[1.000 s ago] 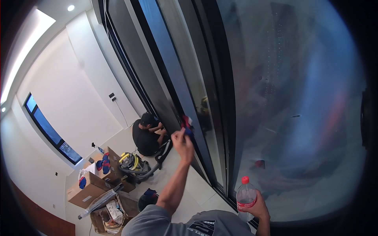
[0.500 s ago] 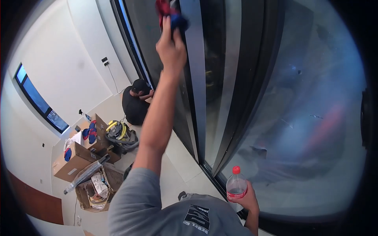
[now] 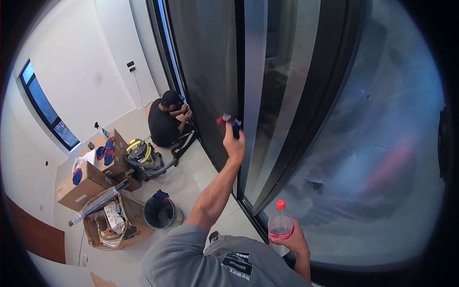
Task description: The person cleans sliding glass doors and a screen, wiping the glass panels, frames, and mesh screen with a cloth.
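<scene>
Left hand (image 3: pixel 234 143): fingers and thumb pinched together on a cloth (image 3: pixel 235 125), a soft, crumpled wad of red, blue and pale grey fabric. The cloth lies at the fingertips, in front of a smooth, dark panel (image 3: pixel 205 71) and close to its upright edge; whether fabric and surface touch cannot be told. The arm reaches forward from the short sleeve of a grey shirt (image 3: pixel 191 258), which bears a blocky black-and-white print.

Right hand (image 3: pixel 297 239): wrapped around the body of a bottle (image 3: pixel 280 224), clear and rounded at the shoulder, with a red cap and a red label. The bottle stands nearly upright in the grasp, low and beside a broad dark frame (image 3: pixel 330 71). Beyond this frame spreads a large pane (image 3: pixel 382 153), cloudy and streaked, with blurred blue and red patches.

Left of the body: a round, dark bucket (image 3: pixel 178 218) with a rag (image 3: pixel 161 195) over its rim; an open carton (image 3: pixel 138 213) of worn brown cardboard, filled with papers; and a vacuum (image 3: pixel 138 149), yellow and black, with a thick, flexible hose. Near the panel's foot crouches a person (image 3: pixel 161 122) in black, both hands at the frame's lower edge.
</scene>
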Demonstrator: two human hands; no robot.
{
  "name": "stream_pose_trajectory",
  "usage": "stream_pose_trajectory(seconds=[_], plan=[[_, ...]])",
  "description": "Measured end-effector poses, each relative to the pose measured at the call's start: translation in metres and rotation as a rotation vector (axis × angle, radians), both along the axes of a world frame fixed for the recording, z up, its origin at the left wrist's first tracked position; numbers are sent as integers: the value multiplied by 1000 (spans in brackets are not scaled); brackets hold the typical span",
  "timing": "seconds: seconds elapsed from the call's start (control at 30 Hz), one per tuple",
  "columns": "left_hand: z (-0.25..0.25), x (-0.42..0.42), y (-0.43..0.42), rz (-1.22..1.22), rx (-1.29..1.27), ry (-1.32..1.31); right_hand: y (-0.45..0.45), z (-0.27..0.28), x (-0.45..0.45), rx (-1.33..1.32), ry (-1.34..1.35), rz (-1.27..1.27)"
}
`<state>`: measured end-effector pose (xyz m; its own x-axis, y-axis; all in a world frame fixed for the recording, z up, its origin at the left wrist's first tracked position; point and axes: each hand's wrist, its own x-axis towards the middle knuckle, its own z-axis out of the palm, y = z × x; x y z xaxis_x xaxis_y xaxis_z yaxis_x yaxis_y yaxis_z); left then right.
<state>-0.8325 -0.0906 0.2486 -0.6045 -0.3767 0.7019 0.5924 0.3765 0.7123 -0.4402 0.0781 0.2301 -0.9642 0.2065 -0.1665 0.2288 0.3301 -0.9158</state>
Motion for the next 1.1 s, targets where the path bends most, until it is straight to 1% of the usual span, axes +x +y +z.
stream_pose_trajectory(seconds=[0.07,0.13,0.2,0.3,0.37,0.43,0.5,0.6,0.67,0.73,0.83,0.87,0.9,0.93,0.97,1.03,1.1], plan=[[47,-18,2,12,-12,124,2,-8,-3,-27,31,23],[98,-26,1,-16,5,196,2,-10,-1,-48,49,26],[133,-34,-2,24,-53,195,2,-8,0,-69,56,6],[176,-55,-11,96,-127,432,3,-15,5,-24,46,-34],[208,-57,-16,87,-142,410,4,-14,9,-63,3,-88],[223,-55,-16,111,-100,291,4,-22,11,-71,-5,-127],[216,-59,-20,136,-115,265,6,-31,13,-51,21,-152],[200,-55,-22,130,-163,249,6,-28,16,-117,8,-186],[174,-50,-24,107,-179,267,5,-22,17,-97,-17,-178],[124,-49,-22,74,-172,319,6,-20,14,-64,-28,-156],[25,-38,-21,111,-183,65,8,-23,15,-24,-11,-125],[-8,-35,-19,97,-145,-8,8,-24,16,-30,13,-118],[-37,-33,-16,71,-42,-93,8,-24,15,-36,35,-110],[-52,-26,-11,125,-11,-161,8,-19,15,-58,18,-126],[-63,-24,-9,166,40,-289,7,-19,15,-57,24,-128],[-59,-25,-11,126,116,-405,8,-21,14,-52,37,-128],[-47,-27,-15,99,96,-342,10,-31,17,-65,39,-133]])
